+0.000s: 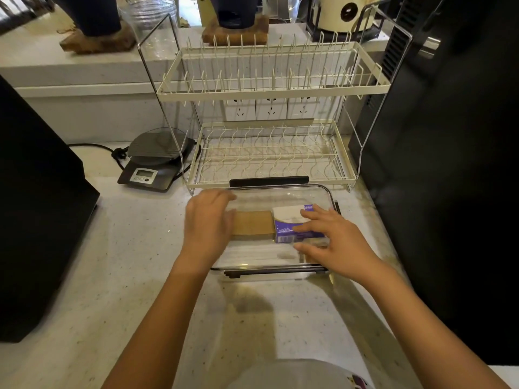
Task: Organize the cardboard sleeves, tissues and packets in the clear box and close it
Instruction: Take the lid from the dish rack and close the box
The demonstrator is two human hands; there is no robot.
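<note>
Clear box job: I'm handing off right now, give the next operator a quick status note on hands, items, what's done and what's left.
Left hand: open, flat over the left end of the clear box, by the cardboard sleeves.
Right hand: open, fingers spread over the tissue pack at the box's right side.
Items: sleeves lie flat left of centre, with the purple and white tissues right beside them. Packets are not clearly visible; something pale lies under the right hand.
Done: sleeves and tissues are in the box.
Left: confirm the packets. Whether the lid is on cannot be told; check it and fasten the black latches.
</note>
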